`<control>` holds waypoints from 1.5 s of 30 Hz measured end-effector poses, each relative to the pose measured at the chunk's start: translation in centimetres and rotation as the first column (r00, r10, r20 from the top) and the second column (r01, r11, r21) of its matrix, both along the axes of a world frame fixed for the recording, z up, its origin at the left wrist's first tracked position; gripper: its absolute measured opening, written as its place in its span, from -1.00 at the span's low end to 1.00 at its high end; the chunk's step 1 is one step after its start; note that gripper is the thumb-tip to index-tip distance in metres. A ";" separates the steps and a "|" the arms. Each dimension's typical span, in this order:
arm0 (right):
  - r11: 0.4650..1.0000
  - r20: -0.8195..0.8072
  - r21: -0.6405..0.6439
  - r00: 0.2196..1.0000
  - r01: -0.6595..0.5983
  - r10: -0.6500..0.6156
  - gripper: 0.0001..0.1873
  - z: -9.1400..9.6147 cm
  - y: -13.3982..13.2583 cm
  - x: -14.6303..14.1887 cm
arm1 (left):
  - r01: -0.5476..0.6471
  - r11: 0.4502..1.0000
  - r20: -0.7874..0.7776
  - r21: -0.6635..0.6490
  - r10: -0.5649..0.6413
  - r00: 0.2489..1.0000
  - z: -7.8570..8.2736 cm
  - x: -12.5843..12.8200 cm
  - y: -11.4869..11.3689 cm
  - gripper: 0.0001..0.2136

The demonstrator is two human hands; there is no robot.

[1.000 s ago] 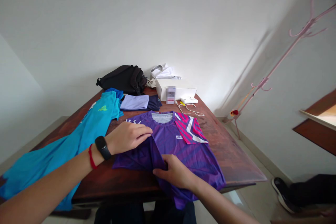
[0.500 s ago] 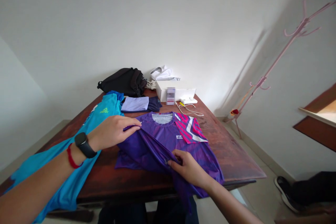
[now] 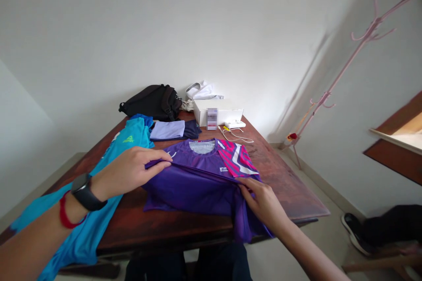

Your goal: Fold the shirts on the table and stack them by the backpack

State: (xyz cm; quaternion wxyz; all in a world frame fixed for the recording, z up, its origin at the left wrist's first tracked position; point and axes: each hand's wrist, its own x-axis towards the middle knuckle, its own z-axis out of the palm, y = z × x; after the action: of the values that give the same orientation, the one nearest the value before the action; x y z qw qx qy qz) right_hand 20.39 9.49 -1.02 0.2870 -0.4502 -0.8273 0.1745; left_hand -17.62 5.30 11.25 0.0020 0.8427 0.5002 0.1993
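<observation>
A purple sports shirt (image 3: pixel 198 186) with a pink and white striped sleeve lies on the dark wooden table (image 3: pixel 290 193). My left hand (image 3: pixel 132 171), with a black watch and red band at the wrist, pinches the shirt's left edge. My right hand (image 3: pixel 263 204) pinches the same edge near the table's front right. Between the two hands the cloth is pulled into a taut raised fold across the shirt. The shirt's lower part hangs over the table's front edge.
A turquoise shirt (image 3: pixel 95 184) lies along the table's left side. Folded clothes (image 3: pixel 173 130), a black bag (image 3: pixel 151 102), a white box (image 3: pixel 217 116) and a white cable (image 3: pixel 235 137) sit at the back. A pink coat stand (image 3: pixel 332 88) rises at the right. A person's shoe (image 3: pixel 354 228) rests on the floor.
My right hand has carried the gathered fabric from the shirt's middle towards the right. My left hand has drawn back to the left, and the fold between them has stretched out.
</observation>
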 end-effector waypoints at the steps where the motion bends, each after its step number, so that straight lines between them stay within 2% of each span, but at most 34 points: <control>1: 1.000 -0.003 0.013 1.000 0.023 -0.023 -0.68 0.1 0.2 0.1 | 0.000 1.000 0.007 0.002 0.000 1.000 0.2 0.1 -0.1 -0.71; 5: 0.997 -0.057 0.005 0.996 0.071 -0.071 -0.74 0.9 1.0 0.2 | -0.043 0.999 0.048 0.001 0.043 0.998 1.1 0.3 0.1 -0.72; 9: 0.990 -0.197 -0.139 0.980 -0.014 -0.014 -0.81 1.0 2.1 -0.3 | -0.096 0.995 0.081 -0.035 0.098 0.992 1.3 0.2 1.0 -0.70; 12: 0.970 -0.278 -0.218 0.960 -0.106 0.043 -0.82 0.6 2.7 -0.6 | -0.134 0.989 0.102 -0.069 0.141 0.985 0.8 -0.2 2.3 -0.68; 16: 0.955 -0.308 -0.244 0.947 -0.171 0.091 -0.85 0.3 3.1 -0.9 | -0.169 0.980 0.123 -0.109 0.182 0.975 -0.8 -1.6 4.0 -0.66; 20: 0.945 -0.320 -0.223 0.934 -0.238 0.160 -0.84 0.7 2.9 -0.9 | -0.177 0.971 0.150 -0.159 0.201 0.968 -2.2 -3.0 4.8 -0.65; 24: 0.939 -0.320 -0.201 0.925 -0.277 0.205 -0.83 1.2 2.7 -0.7 | -0.168 0.969 0.149 -0.182 0.196 0.969 -2.5 -3.4 4.7 -0.66; 30: 0.971 -0.326 -0.149 0.937 -0.185 0.129 -0.79 2.2 2.5 -0.1 | -0.149 0.972 0.152 -0.183 0.178 0.972 -2.2 -2.7 4.2 -0.64; 34: 0.987 -0.333 -0.024 0.932 -0.160 0.143 -0.81 3.4 1.9 0.5 | -0.138 0.976 0.137 -0.170 0.162 0.977 -2.2 -2.5 3.9 -0.61; 38: 0.987 -0.255 0.082 0.954 -0.139 0.155 -0.85 3.9 1.1 0.8 | -0.120 0.976 0.146 -0.184 0.148 0.978 -2.9 -2.3 4.0 -0.62; 45: 0.989 -0.262 -0.030 0.956 -0.146 0.134 -0.86 3.5 0.4 0.9 | -0.107 0.970 0.159 -0.219 0.144 0.977 -4.2 -2.1 4.4 -0.63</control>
State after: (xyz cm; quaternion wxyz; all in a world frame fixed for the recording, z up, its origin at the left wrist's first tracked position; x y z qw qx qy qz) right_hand 21.27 9.93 2.51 0.3685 -0.3707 -0.8079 0.2721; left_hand -19.75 9.69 7.09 0.1214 0.7837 0.5688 0.2182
